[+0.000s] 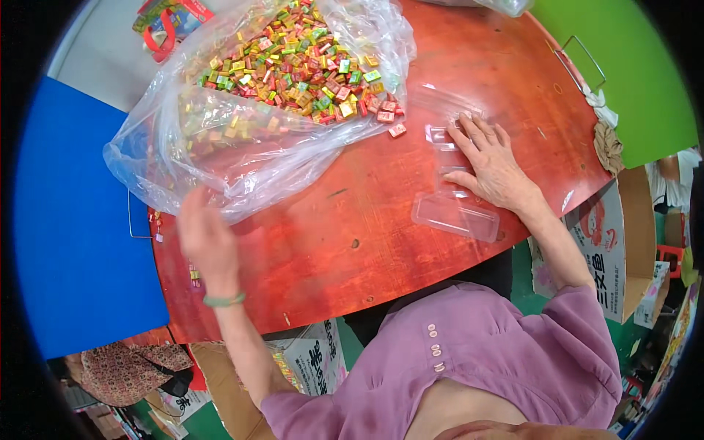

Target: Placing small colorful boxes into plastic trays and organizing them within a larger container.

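Note:
A large clear plastic bag [282,180] lies at the far left of the red table. From its mouth spreads a heap of small wrapped sweets [301,73], red, yellow and green; a few red ones have come out at the right. My right hand [493,167] rests with spread fingers on clear plastic trays. One empty tray [456,217] shows below that hand, and others lie partly under its fingers. My left hand [209,238], smeared by motion, is over the table's left part, near the bag's lower edge; whether it holds anything does not show.
A blue panel [84,220] borders the table on the left, a green one [623,66] on the right. Cardboard boxes [634,242] stand below the right edge. A crumpled brown cloth [607,145] hangs there. A colourful packet with a red handle [165,33] lies far left.

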`<state>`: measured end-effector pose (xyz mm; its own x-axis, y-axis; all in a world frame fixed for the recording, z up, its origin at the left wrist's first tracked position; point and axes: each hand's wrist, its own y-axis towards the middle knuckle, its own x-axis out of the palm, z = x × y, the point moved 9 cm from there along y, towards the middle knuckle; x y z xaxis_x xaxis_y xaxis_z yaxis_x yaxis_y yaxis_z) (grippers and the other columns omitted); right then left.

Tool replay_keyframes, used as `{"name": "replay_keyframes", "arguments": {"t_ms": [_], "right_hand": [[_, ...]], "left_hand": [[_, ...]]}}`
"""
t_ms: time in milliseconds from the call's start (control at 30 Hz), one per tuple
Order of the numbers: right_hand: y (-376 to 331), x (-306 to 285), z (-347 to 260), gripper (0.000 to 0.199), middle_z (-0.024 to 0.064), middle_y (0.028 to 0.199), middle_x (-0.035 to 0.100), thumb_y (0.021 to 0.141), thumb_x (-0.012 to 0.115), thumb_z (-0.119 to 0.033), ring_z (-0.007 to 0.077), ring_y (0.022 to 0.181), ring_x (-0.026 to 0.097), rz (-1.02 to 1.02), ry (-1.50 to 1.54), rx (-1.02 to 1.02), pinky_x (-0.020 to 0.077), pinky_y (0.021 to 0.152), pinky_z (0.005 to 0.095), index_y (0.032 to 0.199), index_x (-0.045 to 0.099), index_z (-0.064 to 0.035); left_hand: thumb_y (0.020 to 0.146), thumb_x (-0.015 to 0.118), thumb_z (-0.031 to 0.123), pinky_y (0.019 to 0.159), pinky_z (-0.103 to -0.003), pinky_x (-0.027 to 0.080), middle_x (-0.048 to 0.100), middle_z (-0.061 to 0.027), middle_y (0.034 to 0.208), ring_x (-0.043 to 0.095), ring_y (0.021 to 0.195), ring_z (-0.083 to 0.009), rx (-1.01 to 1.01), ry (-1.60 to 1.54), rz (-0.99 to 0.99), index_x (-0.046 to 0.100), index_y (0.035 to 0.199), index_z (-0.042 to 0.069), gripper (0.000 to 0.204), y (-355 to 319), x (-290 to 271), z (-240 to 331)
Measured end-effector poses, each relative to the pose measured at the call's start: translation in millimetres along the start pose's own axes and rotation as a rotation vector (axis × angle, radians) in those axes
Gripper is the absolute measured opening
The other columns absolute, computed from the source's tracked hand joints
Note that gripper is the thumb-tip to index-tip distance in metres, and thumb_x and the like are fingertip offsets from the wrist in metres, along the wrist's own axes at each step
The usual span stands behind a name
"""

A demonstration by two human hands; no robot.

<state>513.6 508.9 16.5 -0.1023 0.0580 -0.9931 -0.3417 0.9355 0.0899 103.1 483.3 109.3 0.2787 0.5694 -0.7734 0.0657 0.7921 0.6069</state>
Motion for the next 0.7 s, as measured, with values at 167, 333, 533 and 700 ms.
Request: {"name": "replay_keyframes", "arguments": {"t_ms": [167,333,533,700], "right_hand": [[11,-16,-5,0.071,0.0205,0.15,0.037,0.09,0.06,-0.052,0.0384,0.14,0.032,-0.013,-0.023,-0.085,0.0244,0.114,0.0558,0.143,0.044,-0.0074],[66,-59,-39,0.051,0.0191,0.139,0.049,0.092,0.063,-0.037,0.0372,0.13,0.045,0.16,0.108,-0.276,0.0358,0.108,0.0499,0.13,0.055,-0.0044],[200,-4,-82,0.035,0.018,0.122,0.059,0.095,0.057,-0.028,0.0357,0.113,0.056,0.075,0.141,-0.488,0.0445,0.1,0.0479,0.121,0.062,-0.006],[212,8,-116,0.041,0.0178,0.115,0.06,0.089,0.062,-0.038,0.0371,0.111,0.056,0.126,0.225,-0.325,0.0485,0.093,0.0486,0.113,0.063,-0.0044]], "left_hand": [[0.09,0.063,0.012,0.111,-0.048,0.035,0.053,-0.0194,0.136,0.047,0.131,-0.0338,0.382,0.055,-0.153,0.054,0.131,0.001,0.043,49,91,93],[0.089,0.065,0.019,0.109,-0.051,0.036,0.058,-0.0177,0.118,0.053,0.119,-0.0355,0.284,0.064,-0.294,0.059,0.112,0.0,0.03,46,129,83],[0.085,0.069,0.015,0.086,-0.047,0.046,0.055,-0.0161,0.095,0.055,0.092,-0.0355,0.256,-0.061,-0.331,0.059,0.089,0.002,0.017,28,129,85],[0.082,0.071,0.014,0.078,-0.046,0.045,0.054,-0.0151,0.09,0.054,0.085,-0.0351,0.21,-0.04,-0.309,0.058,0.088,0.002,0.019,18,123,73]]}}
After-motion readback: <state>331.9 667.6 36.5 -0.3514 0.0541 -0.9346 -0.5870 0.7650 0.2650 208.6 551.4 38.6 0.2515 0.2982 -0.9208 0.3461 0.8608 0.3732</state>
